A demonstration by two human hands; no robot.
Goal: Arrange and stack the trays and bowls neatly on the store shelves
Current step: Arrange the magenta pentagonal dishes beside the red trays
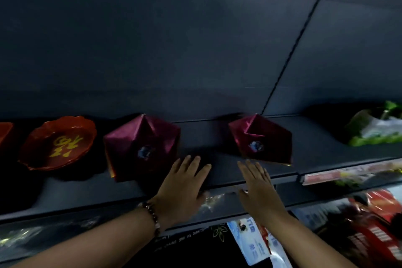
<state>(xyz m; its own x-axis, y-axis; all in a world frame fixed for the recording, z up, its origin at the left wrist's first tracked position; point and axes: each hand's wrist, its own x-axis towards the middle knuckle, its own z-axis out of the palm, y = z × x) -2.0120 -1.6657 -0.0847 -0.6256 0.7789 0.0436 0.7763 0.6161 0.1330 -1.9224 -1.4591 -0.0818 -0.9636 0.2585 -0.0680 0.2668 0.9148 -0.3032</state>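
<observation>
While both our hands hover flat over the front of the dark shelf [217, 132], nothing is being held: the left hand [182, 185] is spread wide with fingers extended toward twelve o'clock, and the right hand [258, 187] is likewise flat and wide, empty, just beside it at three o'clock.

Two maroon folded trays sit on the shelf. The larger maroon tray [141, 148] stands at about ten o'clock from our left hand, nearly touching its fingers; the smaller maroon tray [261, 139] stands at twelve o'clock from our right hand. They are apart, with bare shelf between them, and not stacked. Further out at nine o'clock a red scalloped bowl [58, 143] with gold lettering leans on the shelf, seemingly atop others of its kind, though blur makes that uncertain. A green and white packet [374, 130] lies far off at two o'clock.

We judge the row partly laid out: the bowl and trays are on the shelf, yet the two maroon trays probably need closing up or straightening.
</observation>
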